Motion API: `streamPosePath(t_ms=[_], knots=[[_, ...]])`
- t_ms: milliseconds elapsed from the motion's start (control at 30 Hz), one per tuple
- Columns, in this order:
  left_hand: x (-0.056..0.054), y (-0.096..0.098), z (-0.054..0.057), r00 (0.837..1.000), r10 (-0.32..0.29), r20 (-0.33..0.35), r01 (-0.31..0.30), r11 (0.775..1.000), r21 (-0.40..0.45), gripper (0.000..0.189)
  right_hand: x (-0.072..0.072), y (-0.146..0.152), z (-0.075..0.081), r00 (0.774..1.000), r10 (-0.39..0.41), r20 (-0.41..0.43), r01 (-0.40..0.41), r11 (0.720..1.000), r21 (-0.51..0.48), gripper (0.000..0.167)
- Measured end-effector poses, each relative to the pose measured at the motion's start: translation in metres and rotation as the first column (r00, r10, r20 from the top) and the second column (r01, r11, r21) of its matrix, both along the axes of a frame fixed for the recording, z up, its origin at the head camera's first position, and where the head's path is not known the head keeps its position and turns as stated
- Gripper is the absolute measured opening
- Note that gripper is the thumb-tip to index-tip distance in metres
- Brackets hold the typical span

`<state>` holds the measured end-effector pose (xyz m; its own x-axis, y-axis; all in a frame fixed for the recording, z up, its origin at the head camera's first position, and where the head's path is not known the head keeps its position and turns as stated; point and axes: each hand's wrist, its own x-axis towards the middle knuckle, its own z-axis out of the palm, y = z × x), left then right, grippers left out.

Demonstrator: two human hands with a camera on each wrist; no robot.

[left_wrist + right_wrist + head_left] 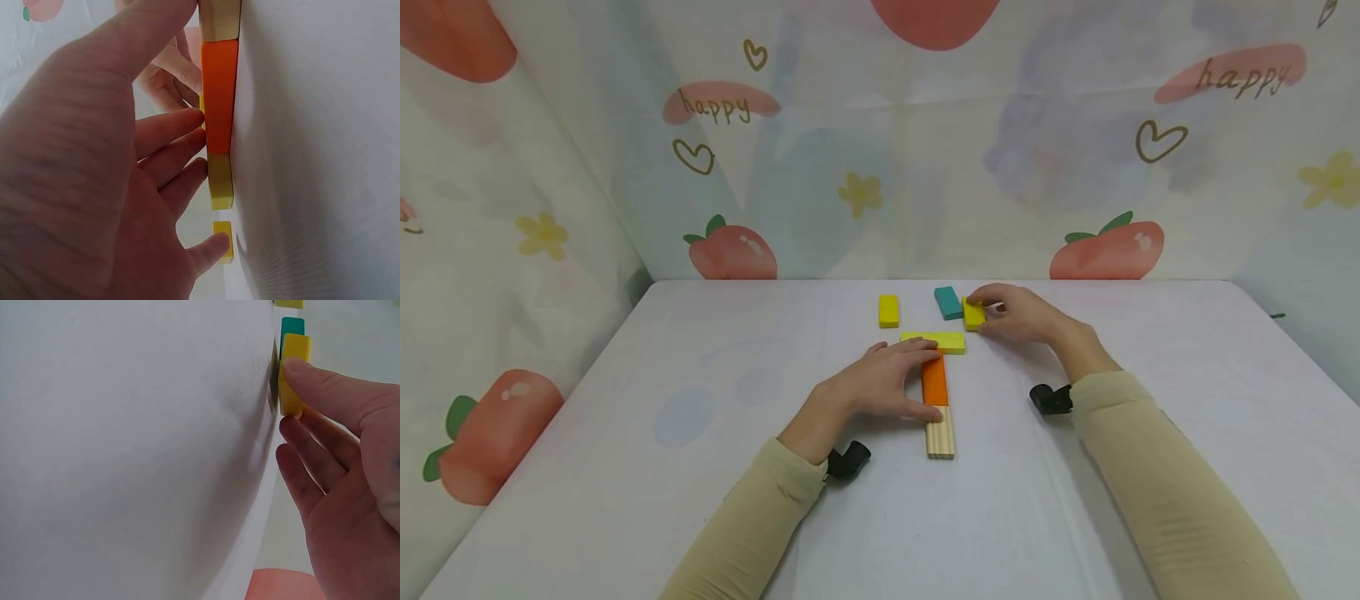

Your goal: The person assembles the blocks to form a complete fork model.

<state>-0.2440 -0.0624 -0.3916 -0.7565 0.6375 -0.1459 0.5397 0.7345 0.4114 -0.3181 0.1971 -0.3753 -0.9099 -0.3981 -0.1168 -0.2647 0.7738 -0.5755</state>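
Note:
My right hand [1026,317] pinches a small yellow block [973,316], thumb on one side and fingertips at the other. In the right wrist view this block [296,351] overlaps a teal block [948,303]. My left hand [876,379] lies over a row of blocks with its fingers spread and fairly straight. Its thumb touches a plain wooden block [940,442]; other fingertips touch the orange block [220,94] and reach the yellow-green block [953,343]. The wooden and orange blocks run end to end, and the yellow-green one lies crosswise at their far end.
Another yellow block [888,311] lies at the back, left of the teal one. A white cloth covers the table [1000,517]. Patterned fabric [925,167] hangs behind the table's far edge. Black wrist cameras [850,461] sit under both wrists.

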Motion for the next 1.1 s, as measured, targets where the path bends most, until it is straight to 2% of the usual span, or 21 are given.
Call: streamPosePath(t_ms=[633, 1100], knots=[[0.001, -0.002, 0.003, 1.000, -0.016, -0.009, 0.016, 1.000, 0.011, 0.085, -0.002, -0.009, -0.005, 0.997, 0.067, -0.033, -0.067, 0.998, -0.010, 0.049], [0.001, -0.001, 0.002, 1.000, -0.011, -0.007, 0.011, 1.000, 0.002, 0.084, -0.002, -0.012, -0.005, 0.998, 0.056, -0.023, -0.056, 0.998, 0.000, 0.051]])
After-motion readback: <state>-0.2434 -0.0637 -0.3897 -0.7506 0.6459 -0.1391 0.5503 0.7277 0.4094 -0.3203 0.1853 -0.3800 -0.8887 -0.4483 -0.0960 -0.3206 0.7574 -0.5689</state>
